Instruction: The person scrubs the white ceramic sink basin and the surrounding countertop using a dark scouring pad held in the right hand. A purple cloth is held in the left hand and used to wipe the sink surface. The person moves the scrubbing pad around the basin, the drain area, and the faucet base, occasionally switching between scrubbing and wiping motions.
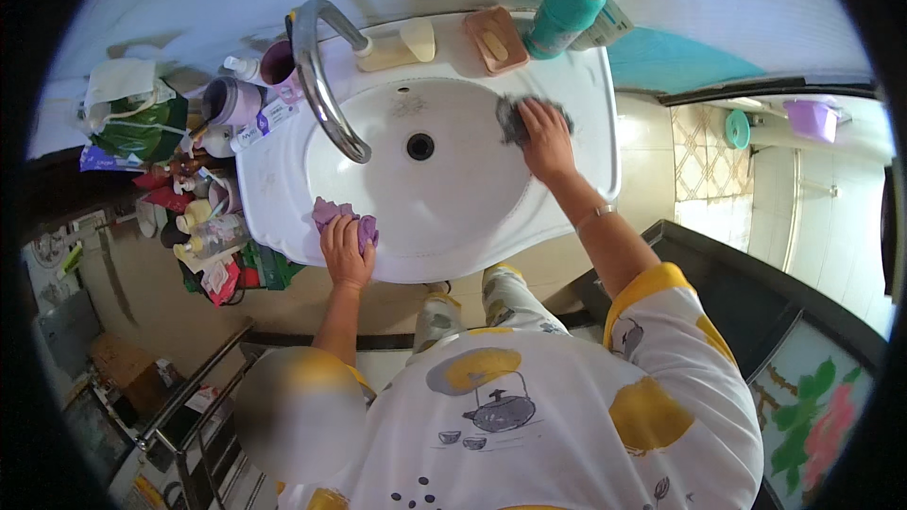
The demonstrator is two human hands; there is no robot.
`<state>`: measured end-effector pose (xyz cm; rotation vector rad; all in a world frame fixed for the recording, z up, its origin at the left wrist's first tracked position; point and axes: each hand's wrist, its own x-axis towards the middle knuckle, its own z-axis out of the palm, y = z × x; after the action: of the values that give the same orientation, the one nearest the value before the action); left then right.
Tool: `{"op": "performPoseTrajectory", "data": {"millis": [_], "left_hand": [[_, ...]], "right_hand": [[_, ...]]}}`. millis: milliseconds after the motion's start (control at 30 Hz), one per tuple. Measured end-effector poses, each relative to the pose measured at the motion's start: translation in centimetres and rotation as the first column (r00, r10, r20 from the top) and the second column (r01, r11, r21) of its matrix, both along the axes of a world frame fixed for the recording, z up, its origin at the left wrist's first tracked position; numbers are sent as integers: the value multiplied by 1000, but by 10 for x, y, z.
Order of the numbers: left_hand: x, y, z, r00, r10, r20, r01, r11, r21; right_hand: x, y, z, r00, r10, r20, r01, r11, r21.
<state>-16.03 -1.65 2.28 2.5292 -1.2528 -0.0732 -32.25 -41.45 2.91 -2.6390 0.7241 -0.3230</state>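
Note:
A white washbasin (453, 255) with a round dark drain (419, 146) lies in front of me. On its near left rim, my left hand (347, 253) is closed on a crumpled purple cloth (333, 212), which bulges out past the fingers. Across the bowl, my right hand (546, 144) presses a dark grey, rumpled cloth (511, 121) onto the right rim. That hand's fingers are bent over the cloth and partly hide it. A curved chrome faucet (328, 85) arches over the bowl's left side.
Behind the bowl stand a pink soap dish (510, 45) with a soap bar and a teal bottle (565, 17) with an orange cap. Cups, tubes and bottles crowd the left side, near a purple mug (231, 101). A dark-framed panel (718, 274) is at the right.

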Motion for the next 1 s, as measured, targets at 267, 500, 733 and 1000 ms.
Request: {"op": "performPoseTrajectory", "data": {"millis": [267, 500, 733, 1000], "left_hand": [[1, -2, 2, 1000, 18, 18, -18, 999, -33], [0, 2, -2, 999, 43, 27, -42, 998, -38], [2, -4, -1, 999, 24, 26, -23, 997, -67], [1, 0, 2, 999, 37, 19, -36, 997, -68]], "right_hand": [[2, 2, 5, 996, 44, -73, -47, 998, -39], [-36, 34, 13, 971, 37, -237, -40, 999, -5], [24, -7, -1, 986, -36, -161, 18, 993, -116], [-47, 47, 15, 966, 64, -252, -69, 998, -13]]}}
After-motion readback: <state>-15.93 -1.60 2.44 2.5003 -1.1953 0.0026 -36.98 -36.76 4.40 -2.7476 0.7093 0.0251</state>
